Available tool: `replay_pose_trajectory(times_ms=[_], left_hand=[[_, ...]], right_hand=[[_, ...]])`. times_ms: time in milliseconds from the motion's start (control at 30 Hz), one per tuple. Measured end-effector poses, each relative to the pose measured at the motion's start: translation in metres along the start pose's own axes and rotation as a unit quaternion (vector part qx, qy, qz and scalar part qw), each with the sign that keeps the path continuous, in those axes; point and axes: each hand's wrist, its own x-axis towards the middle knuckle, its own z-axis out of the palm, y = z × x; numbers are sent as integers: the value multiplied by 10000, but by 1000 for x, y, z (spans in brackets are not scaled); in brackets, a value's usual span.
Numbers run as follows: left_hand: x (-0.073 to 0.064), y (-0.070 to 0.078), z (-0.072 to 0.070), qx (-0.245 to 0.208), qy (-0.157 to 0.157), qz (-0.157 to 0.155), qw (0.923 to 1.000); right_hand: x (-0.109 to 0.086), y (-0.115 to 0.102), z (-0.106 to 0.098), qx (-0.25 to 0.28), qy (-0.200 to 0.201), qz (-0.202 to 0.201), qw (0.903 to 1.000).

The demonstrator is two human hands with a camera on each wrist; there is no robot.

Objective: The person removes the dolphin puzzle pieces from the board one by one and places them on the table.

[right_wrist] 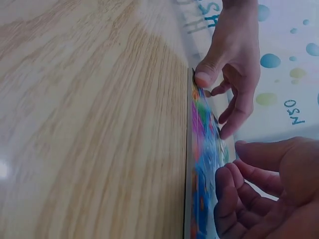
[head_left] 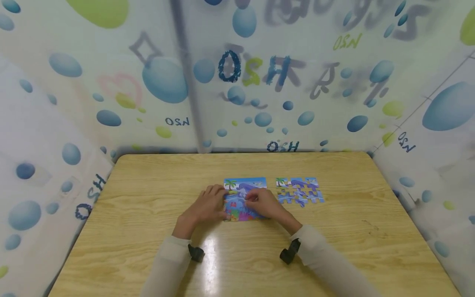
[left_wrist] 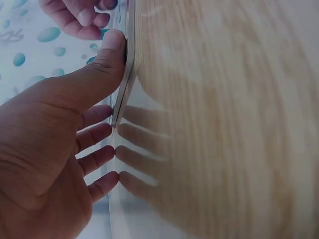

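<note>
A flat jigsaw board (head_left: 233,212) printed with a sea scene lies on the table, showing a palm tree, a whale, a red crab and coral. My left hand (head_left: 208,204) is at its left side. Its thumb (left_wrist: 113,42) rests on the board's near left corner, and the other fingers (left_wrist: 99,158) stand spread, tips down beside the edge. Over the board's right half is my right hand (head_left: 265,203). Its fingers (right_wrist: 227,191) are curled low over the picture, thumb close to the index finger, with nothing visible between them. The right hand hides part of the picture.
Right of the board lie several jigsaw pieces (head_left: 298,192) in loose rows, with gaps between some. The wooden table (head_left: 148,181) reaches a patterned backdrop (head_left: 208,107) at the back and sides. A wrist camera (head_left: 288,252) sits at the right cuff.
</note>
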Motion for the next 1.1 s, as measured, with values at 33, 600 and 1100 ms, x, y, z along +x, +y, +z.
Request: replay_pose_trajectory(times_ms=[33,600,1100], left_hand=[[-1,0,0,-51,-8,10,10000],[2,1,-1,112,-129,-32,9998],[3,1,-1,119,-204,-173,9996]], right_hand=[[1,-2,2,-21,-60,-49,10000],[8,-13,16,-782,-342,-110,9963],[6,-16,15,-562,-151,-306,9978]])
